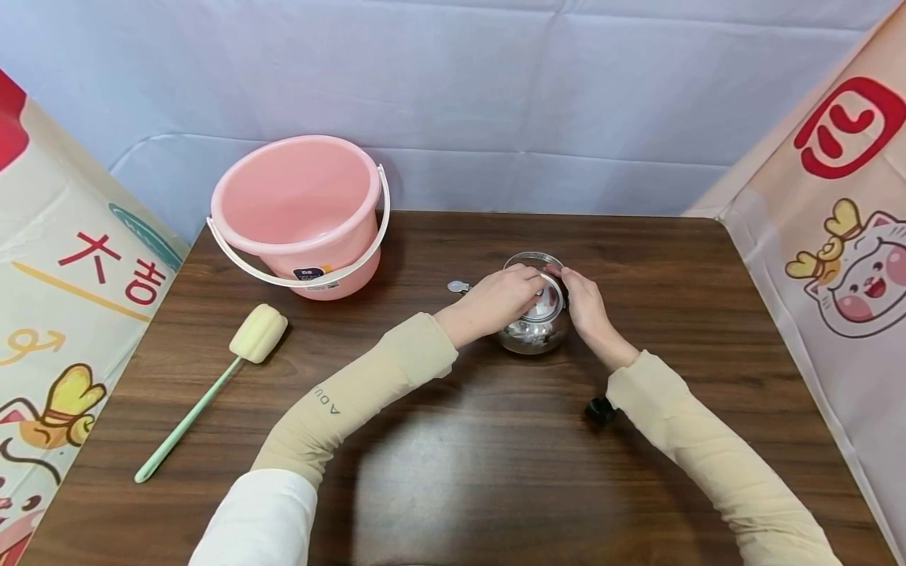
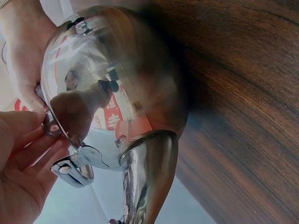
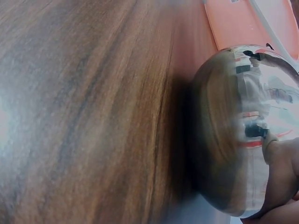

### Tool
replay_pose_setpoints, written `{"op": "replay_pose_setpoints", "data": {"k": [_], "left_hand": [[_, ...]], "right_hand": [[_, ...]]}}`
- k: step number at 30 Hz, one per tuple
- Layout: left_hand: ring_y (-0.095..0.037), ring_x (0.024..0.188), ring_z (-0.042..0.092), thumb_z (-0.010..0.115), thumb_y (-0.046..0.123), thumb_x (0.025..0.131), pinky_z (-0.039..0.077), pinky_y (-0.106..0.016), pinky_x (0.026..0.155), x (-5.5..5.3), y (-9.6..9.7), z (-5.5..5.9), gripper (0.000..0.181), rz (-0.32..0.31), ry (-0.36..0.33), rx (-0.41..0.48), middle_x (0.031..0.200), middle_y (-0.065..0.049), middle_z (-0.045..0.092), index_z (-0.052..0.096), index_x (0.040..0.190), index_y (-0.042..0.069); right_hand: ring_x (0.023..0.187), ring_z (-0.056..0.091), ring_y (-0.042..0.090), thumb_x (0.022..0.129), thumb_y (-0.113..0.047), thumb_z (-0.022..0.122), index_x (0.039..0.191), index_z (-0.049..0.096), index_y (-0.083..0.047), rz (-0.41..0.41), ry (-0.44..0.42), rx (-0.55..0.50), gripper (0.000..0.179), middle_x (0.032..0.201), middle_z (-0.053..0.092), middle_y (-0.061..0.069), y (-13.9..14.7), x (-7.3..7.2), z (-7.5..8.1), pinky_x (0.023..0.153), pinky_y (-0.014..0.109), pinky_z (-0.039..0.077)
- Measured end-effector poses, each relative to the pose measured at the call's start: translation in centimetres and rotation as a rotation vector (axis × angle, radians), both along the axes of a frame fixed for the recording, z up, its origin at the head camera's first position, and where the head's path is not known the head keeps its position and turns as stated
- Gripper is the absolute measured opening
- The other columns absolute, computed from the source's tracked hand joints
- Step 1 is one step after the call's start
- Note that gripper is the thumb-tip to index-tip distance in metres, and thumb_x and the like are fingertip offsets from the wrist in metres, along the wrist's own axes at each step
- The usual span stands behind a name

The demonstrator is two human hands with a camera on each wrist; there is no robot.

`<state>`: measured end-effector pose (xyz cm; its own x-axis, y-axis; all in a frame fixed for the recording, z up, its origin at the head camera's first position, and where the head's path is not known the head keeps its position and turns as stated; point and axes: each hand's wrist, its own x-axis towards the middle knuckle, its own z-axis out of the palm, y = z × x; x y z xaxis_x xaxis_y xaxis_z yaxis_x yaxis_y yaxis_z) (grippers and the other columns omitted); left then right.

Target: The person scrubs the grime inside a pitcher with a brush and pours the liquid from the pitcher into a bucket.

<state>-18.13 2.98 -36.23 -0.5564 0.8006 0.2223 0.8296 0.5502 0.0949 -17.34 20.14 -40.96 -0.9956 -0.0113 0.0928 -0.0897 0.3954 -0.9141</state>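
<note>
Here, the kettle (image 1: 531,338) stands upright on the table (image 1: 439,472), right between the fingers of both hands. The left hand (image 1: 499,297) pinches the knob (image 2: 52,127) of its lid (image 1: 543,309), thumb and fingers closed round it. The right hand (image 1: 591,310) lies against the opposite side; whether its fingers grip I cannot tell. The spout (image 1: 458,287) points left, its tip just beyond the left fingers, so the kettle's long axis runs roughly left to right. A pink bucket (image 1: 322,263) sits farther left of those fingers, behind a sponge brush (image 1: 249,342).
</note>
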Motion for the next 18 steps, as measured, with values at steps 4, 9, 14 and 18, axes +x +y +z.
{"op": "replay_pose_setpoints", "data": {"k": [4, 9, 14, 18], "left_hand": [[-0.017, 0.103, 0.053, 0.051, 0.014, 0.092, 0.044, -0.025, 0.087, -0.04, 0.03, 0.01, 0.021, 0.002, -0.010, -0.005, 0.106, -0.003, 0.060, 0.062, 0.108, 0.007], [-0.017, 0.101, 0.054, 0.050, 0.013, 0.093, 0.044, -0.025, 0.086, -0.09, 0.11, 0.00, 0.020, -0.003, -0.010, -0.011, 0.106, -0.004, 0.060, 0.062, 0.107, 0.006], [-0.017, 0.101, 0.055, 0.051, 0.012, 0.092, 0.043, -0.025, 0.086, -0.20, 0.18, -0.06, 0.018, -0.011, 0.000, -0.009, 0.105, -0.004, 0.060, 0.062, 0.105, 0.006], [-0.018, 0.100, 0.055, 0.052, 0.012, 0.092, 0.043, -0.025, 0.087, -0.25, 0.22, -0.01, 0.018, -0.020, 0.009, -0.007, 0.104, -0.005, 0.060, 0.062, 0.105, 0.006]], "right_hand": [[0.121, 0.043, 0.028, 0.098, -0.016, 0.025, 0.120, 0.051, 0.012, -0.003, -0.003, -0.016, 0.044, 0.122, 0.052, 0.025, -0.14, -0.04, 0.06, 0.104, 0.029, 0.028], [0.120, 0.043, 0.029, 0.097, -0.013, 0.024, 0.120, 0.050, 0.013, 0.013, 0.008, -0.062, 0.043, 0.121, 0.052, 0.027, -0.14, -0.10, -0.06, 0.104, 0.027, 0.027], [0.121, 0.042, 0.030, 0.097, -0.010, 0.025, 0.120, 0.050, 0.013, 0.028, 0.026, -0.071, 0.042, 0.121, 0.052, 0.027, -0.11, -0.19, -0.10, 0.105, 0.029, 0.027], [0.121, 0.043, 0.029, 0.097, -0.009, 0.025, 0.120, 0.051, 0.013, 0.019, 0.024, -0.055, 0.041, 0.121, 0.053, 0.026, -0.29, 0.07, 0.50, 0.105, 0.030, 0.027]]}}
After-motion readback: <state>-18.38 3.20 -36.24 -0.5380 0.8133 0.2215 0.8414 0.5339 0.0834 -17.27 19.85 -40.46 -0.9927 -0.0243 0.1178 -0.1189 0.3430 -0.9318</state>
